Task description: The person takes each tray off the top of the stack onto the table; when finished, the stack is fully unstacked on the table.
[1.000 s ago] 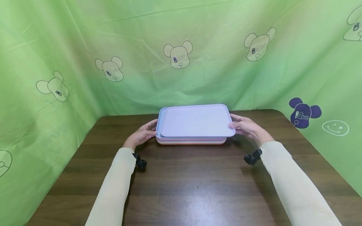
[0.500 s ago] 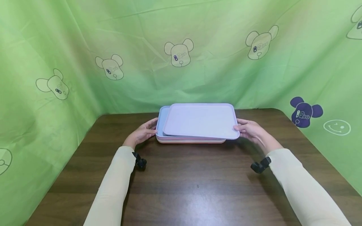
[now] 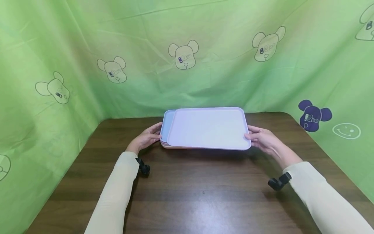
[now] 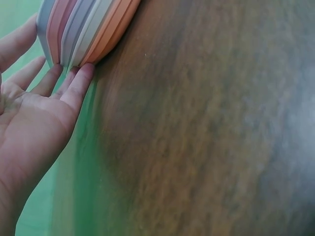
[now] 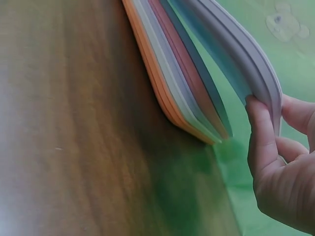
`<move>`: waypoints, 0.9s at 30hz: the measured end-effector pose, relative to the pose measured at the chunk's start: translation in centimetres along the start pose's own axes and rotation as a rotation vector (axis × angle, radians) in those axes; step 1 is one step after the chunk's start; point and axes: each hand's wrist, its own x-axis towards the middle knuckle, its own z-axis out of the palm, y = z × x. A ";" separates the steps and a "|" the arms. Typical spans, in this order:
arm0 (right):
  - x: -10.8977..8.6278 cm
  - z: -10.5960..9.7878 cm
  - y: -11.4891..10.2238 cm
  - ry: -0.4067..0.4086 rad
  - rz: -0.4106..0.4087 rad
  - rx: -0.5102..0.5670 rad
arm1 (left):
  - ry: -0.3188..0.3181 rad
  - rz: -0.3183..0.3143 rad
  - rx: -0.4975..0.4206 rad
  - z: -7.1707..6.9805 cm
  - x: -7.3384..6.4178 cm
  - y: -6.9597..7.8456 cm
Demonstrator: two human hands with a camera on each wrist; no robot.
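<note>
A lilac tray (image 3: 208, 128) lies tilted and shifted right over a stack of trays, its right part raised off them. My right hand (image 3: 261, 138) pinches its right edge, thumb on top and fingers beneath. In the right wrist view, a gap separates this tray (image 5: 246, 54) from the stack's blue top tray (image 5: 209, 88). My left hand (image 3: 146, 138) rests at the stack's left end. Its nearly straight fingertips touch the rims in the left wrist view, where pink, lilac, pale green and orange trays (image 4: 115, 29) show below the blue one.
The brown wooden table (image 3: 201, 188) reaches toward me. Directly behind the stack hangs a green curtain (image 3: 146, 87) with bear-head prints, which also runs along both sides. Each wrist carries a small black camera (image 3: 279, 181).
My right hand has drawn the lilac tray to the right and toward me, baring more of the blue tray at the left. The left hand has stayed at the stack.
</note>
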 end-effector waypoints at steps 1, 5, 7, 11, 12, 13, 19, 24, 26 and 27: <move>-0.3 0.2 0.0 -0.005 0.000 0.006 | -0.004 0.000 0.002 0.0 0.0 0.0; -1.6 1.0 0.1 -0.036 0.005 0.033 | -0.008 -0.004 0.017 -0.1 -0.3 0.1; -2.3 1.5 0.2 -0.053 0.004 0.046 | -0.003 -0.007 0.029 0.0 -0.4 0.2; -3.6 2.2 0.5 -0.077 -0.001 0.053 | 0.009 -0.011 0.024 0.2 -0.5 0.2; -3.9 2.3 0.6 -0.080 -0.001 0.056 | 0.010 -0.010 0.023 0.3 -0.5 0.3; -4.3 2.5 0.7 -0.084 -0.001 0.053 | 0.010 -0.010 0.018 0.3 -0.5 0.3; -5.9 3.0 1.6 -0.115 -0.005 0.015 | -0.012 0.000 0.029 0.3 -0.7 0.3; -7.5 3.6 2.4 -0.122 0.031 -0.036 | -0.001 -0.009 0.086 0.3 -0.8 0.4; -8.0 3.9 2.8 -0.122 0.049 -0.044 | 0.011 -0.016 0.108 0.2 -0.8 0.4; -8.3 4.0 3.0 -0.125 0.054 -0.047 | 0.014 -0.018 0.116 0.2 -0.9 0.4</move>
